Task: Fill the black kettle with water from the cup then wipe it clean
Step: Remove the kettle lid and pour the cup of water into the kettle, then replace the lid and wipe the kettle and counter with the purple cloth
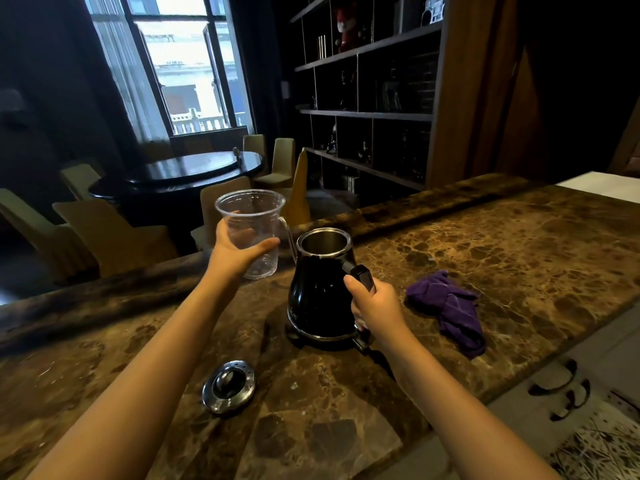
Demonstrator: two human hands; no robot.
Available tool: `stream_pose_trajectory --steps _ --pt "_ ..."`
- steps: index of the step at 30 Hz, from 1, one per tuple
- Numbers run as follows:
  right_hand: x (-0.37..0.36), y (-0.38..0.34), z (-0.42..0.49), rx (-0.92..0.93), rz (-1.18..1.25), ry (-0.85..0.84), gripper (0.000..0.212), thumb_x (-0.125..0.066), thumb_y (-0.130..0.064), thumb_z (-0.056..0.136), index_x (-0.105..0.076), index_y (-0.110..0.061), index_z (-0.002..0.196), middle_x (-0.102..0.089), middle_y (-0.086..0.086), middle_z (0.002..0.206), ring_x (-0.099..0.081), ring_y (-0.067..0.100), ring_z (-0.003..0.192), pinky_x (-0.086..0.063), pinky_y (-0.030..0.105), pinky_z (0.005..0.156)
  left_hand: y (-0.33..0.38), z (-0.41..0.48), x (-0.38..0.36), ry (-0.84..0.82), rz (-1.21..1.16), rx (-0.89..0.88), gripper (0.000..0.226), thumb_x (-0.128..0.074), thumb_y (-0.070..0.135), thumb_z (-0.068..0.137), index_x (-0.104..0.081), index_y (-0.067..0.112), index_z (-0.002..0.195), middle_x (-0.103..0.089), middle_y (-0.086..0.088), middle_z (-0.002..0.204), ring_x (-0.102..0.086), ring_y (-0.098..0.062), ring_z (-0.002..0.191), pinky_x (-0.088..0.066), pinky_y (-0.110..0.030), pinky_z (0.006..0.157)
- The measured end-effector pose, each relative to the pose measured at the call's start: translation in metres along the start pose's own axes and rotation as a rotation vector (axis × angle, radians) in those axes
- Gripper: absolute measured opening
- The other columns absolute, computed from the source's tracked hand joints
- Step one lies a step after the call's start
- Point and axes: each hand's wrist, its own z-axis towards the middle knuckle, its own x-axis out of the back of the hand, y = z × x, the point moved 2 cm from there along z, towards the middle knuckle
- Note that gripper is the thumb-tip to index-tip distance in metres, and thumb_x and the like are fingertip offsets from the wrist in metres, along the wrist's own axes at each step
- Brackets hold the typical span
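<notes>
**Clear cup held up beside the open black kettle**

The left hand (pixel 239 252) is wrapped around a clear, ribbed plastic cup (pixel 254 230), thumb across the near side and fingers curled behind it. The cup is lifted off the counter and held roughly upright, just to the left of the kettle's mouth and a little above it. It looks empty, though any water left inside is hard to make out through the transparent wall.

The right hand (pixel 375 306) is closed in a full grip on the black handle (pixel 363 277) of the glossy black electric kettle (pixel 318 296), thumb up along the handle's top. The kettle stands upright on its base on the brown veined marble countertop (pixel 485 244), directly in front of the right hand and to the right of the left hand. Its chrome-rimmed mouth is open, showing a metal interior; the water level cannot be seen.

The round chrome kettle lid (pixel 229 386) with a central knob lies flat on the counter, nearer the person than both hands, below the left forearm and well apart from the kettle.

A crumpled purple cloth (pixel 450 306) lies on the counter just to the right of the right hand, touching neither hand nor the kettle.
</notes>
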Motion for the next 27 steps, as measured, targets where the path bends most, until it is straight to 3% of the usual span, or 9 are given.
stream_pose_trajectory --steps 3,7,10,13,18,25,27 --pt "0.0 0.0 -0.001 0.003 -0.009 0.002 0.029 -0.055 -0.028 0.088 -0.047 -0.015 0.064 -0.041 -0.003 0.046 -0.039 0.006 0.036 -0.031 0.02 0.039 -0.009 0.0 0.01 0.019 -0.165 0.049 0.111 -0.087 0.047 0.031 -0.037 0.02 0.127 -0.058 0.0 0.115 -0.06 -0.014 0.102 -0.052 -0.03 0.08" --pt "0.001 -0.002 -0.002 0.009 -0.032 -0.002 0.03 -0.054 -0.028 0.089 -0.047 -0.016 0.063 -0.043 -0.004 0.047 -0.04 0.005 0.038 -0.032 0.021 0.042 -0.038 -0.008 0.031 0.056 -0.148 0.153 0.114 -0.089 0.047 0.029 -0.037 0.022 0.128 -0.055 -0.001 0.119 -0.058 -0.019 0.107 -0.052 -0.04 0.087" --pt "0.0 -0.005 -0.003 0.014 -0.064 0.0 0.032 -0.053 -0.028 0.09 -0.047 -0.017 0.06 -0.043 -0.004 0.047 -0.041 0.005 0.039 -0.033 0.021 0.044 -0.062 -0.024 0.045 0.11 -0.01 0.182 0.109 -0.087 0.046 0.036 -0.034 0.024 0.129 -0.054 -0.002 0.122 -0.056 -0.02 0.11 -0.049 -0.038 0.09" --pt "-0.001 -0.008 -0.004 0.014 -0.06 -0.006 0.032 -0.052 -0.026 0.091 -0.045 -0.014 0.062 -0.041 0.002 0.05 -0.038 0.007 0.038 -0.032 0.021 0.042 -0.085 -0.038 0.054 0.185 0.041 0.15 0.099 -0.087 0.024 0.053 -0.029 0.021 0.134 -0.05 -0.012 0.132 -0.053 -0.024 0.116 -0.045 -0.044 0.098" --pt "-0.002 -0.009 -0.006 0.007 -0.052 -0.013 0.028 -0.05 -0.024 0.092 -0.045 -0.009 0.069 -0.038 0.007 0.051 -0.037 0.011 0.037 -0.031 0.022 0.039 -0.104 -0.056 0.059 0.287 0.195 0.176 0.093 -0.083 0.023 0.059 -0.029 0.014 0.134 -0.045 -0.014 0.135 -0.047 -0.023 0.118 -0.04 -0.031 0.093" --pt "-0.003 -0.009 -0.006 0.001 -0.046 0.017 0.035 -0.051 -0.024 0.091 -0.042 -0.013 0.06 -0.038 0.005 0.049 -0.036 0.01 0.036 -0.029 0.025 0.04 -0.101 -0.071 0.063 0.177 0.276 0.253 0.096 -0.081 0.026 0.063 -0.021 0.017 0.138 -0.04 -0.013 0.142 -0.042 -0.026 0.125 -0.037 -0.033 0.095" --pt "-0.003 -0.008 -0.006 -0.001 -0.047 0.014 0.035 -0.051 -0.025 0.091 -0.042 -0.014 0.059 -0.038 0.005 0.049 -0.036 0.01 0.036 -0.029 0.025 0.039 -0.094 -0.084 0.068 0.236 0.244 0.36 0.094 -0.077 0.032 0.067 -0.02 0.015 0.14 -0.04 -0.015 0.142 -0.044 -0.029 0.124 -0.04 -0.037 0.095"
